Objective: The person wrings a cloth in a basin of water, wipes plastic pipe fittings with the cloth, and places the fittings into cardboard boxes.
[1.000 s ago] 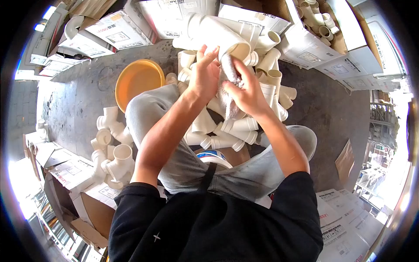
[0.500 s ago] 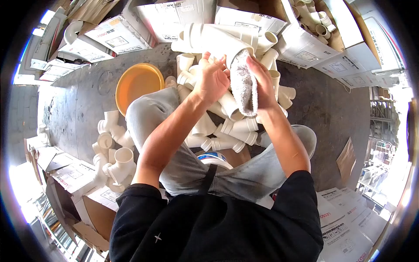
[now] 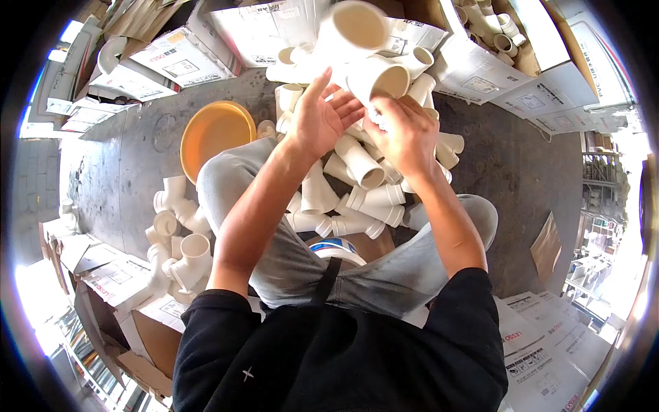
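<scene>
Landmark: white pipe fitting (image 3: 353, 62), apparently branched with two open mouths, in front of both hands. At near left of fitting: left hand (image 3: 322, 119), open-palmed with spread fingers; cannot tell whether touching. At rim of fitting's lower mouth: right hand (image 3: 405, 132), closed around white cloth (image 3: 378, 119), mostly hidden. On near side of fitting: loose fittings (image 3: 355, 157). Well left of fitting: orange basin (image 3: 217, 134).

Handling, judged only: looks like stiff, hollow plastic; probably light for its bulk, off-balance from the branch, slick against bare skin. Unlikely to dent; might crack if dropped. Best held by cupping the barrel behind the lower mouth, thumb opposite fingers. For cloth: soft, limp; pinch by bunched folds.
</scene>
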`<state>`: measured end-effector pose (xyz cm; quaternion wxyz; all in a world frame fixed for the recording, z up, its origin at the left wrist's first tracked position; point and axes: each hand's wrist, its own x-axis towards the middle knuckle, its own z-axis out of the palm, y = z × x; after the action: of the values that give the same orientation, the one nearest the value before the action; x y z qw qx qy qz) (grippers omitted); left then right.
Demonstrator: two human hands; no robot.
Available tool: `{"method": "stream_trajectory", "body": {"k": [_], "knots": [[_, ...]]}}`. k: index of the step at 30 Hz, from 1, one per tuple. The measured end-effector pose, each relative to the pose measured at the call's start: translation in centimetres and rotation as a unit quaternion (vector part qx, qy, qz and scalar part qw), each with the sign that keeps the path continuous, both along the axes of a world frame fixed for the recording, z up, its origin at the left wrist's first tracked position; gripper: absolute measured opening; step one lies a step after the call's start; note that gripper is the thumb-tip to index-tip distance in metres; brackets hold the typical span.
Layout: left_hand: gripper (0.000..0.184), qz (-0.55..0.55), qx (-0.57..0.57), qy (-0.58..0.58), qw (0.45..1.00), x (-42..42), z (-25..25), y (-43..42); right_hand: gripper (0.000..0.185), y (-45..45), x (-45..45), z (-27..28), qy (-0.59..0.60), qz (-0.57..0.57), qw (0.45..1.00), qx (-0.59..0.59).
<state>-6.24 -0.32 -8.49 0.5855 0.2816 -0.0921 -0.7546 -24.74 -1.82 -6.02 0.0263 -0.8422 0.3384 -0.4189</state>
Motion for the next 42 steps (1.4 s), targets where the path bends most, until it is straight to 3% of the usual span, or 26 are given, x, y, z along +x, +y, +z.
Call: {"method": "stream_trajectory", "body": {"k": [2, 6, 8, 11, 14, 16, 17, 19, 21, 22, 26, 29, 30, 33, 34, 35, 37, 39, 40, 42], "knots": [[0.068, -0.015, -0.015, -0.002, 1.000, 0.3, 0.3, 0.4, 0.036, -0.1, 0.2, 0.3, 0.055, 0.004, 0.995, -0.078], [0.058, -0.041, -0.117, -0.038, 0.992, -0.3, 0.3, 0.8, 0.033, -0.2, -0.1, 0.8, 0.141, 0.036, 0.986, -0.085], [0.066, -0.051, -0.119, -0.032, 0.991, -0.1, -0.3, 0.3, 0.027, -0.4, -0.3, 0.7, 0.171, 0.034, 0.978, -0.111], [0.070, -0.026, -0.124, -0.036, 0.991, -0.1, 0.2, 0.2, 0.032, 0.2, 0.4, 1.3, 0.189, -0.021, 0.976, -0.102], [0.067, -0.009, -0.114, -0.016, 0.993, -0.2, -0.7, -0.2, 0.039, 1.1, 1.3, 0.5, 0.116, -0.005, 0.993, 0.032], [0.065, -0.037, -0.095, -0.013, 0.995, -0.3, -1.4, 0.0, 0.045, 2.0, 2.0, 1.4, 0.046, 0.040, 0.973, 0.224], [0.065, -0.052, -0.085, -0.011, 0.995, -0.3, -1.6, 0.1, 0.049, 2.2, 2.1, 1.7, 0.010, 0.061, 0.946, 0.317], [0.066, -0.030, -0.051, -0.055, 0.997, -0.9, -1.3, 0.3, 0.059, 1.8, 1.9, 0.3, -0.242, 0.178, 0.816, 0.493], [0.066, -0.021, -0.081, -0.088, 0.993, -1.8, -0.8, 0.6, 0.062, 1.8, 1.8, 0.1, -0.462, 0.239, 0.586, 0.621], [0.064, -0.016, -0.098, -0.055, 0.994, -2.0, -1.4, 0.4, 0.059, 2.0, 2.1, 1.1, -0.500, 0.223, 0.564, 0.619], [0.047, -0.014, -0.084, -0.008, 0.996, -2.4, -1.0, 0.4, 0.047, 1.4, 2.0, 0.7, -0.483, 0.208, 0.589, 0.614], [0.040, -0.019, -0.095, -0.071, 0.993, -2.9, -3.2, -0.1, 0.044, 1.2, 2.6, 0.8, -0.466, 0.066, 0.679, 0.564], [0.034, 0.008, -0.088, -0.139, 0.986, -3.4, -2.1, 0.4, 0.039, 0.8, 2.6, 0.4, -0.503, 0.034, 0.670, 0.544], [0.038, -0.053, -0.201, -0.208, 0.956, -1.6, -7.5, -0.5, 0.032, 0.2, 0.9, 0.6, -0.536, 0.051, 0.642, 0.545], [0.040, -0.065, -0.135, -0.248, 0.957, -1.8, -3.0, 0.3, 0.029, -0.5, 0.1, -0.2, -0.533, 0.034, 0.657, 0.531], [0.039, -0.094, -0.202, -0.392, 0.892, -1.2, -1.5, 0.4, 0.028, -0.8, -0.1, 0.6, -0.547, 0.021, 0.673, 0.497], [0.041, -0.109, -0.128, -0.341, 0.925, -0.5, -0.9, 0.0, 0.027, -1.8, -1.6, 0.8, -0.494, 0.007, 0.756, 0.429], [0.045, -0.029, 0.028, -0.309, 0.950, 0.7, -0.6, -0.2, 0.021, -1.3, -2.9, 2.5, -0.314, -0.040, 0.898, 0.305], [0.044, 0.003, 0.024, -0.320, 0.947, 1.2, -0.4, -0.2, 0.020, -1.5, -3.4, 2.1, -0.214, -0.044, 0.963, 0.156], [0.046, 0.008, 0.007, -0.266, 0.964, 2.2, -0.7, -0.6, 0.025, -1.8, -3.9, 2.3, -0.039, -0.025, 0.995, -0.084]]}}
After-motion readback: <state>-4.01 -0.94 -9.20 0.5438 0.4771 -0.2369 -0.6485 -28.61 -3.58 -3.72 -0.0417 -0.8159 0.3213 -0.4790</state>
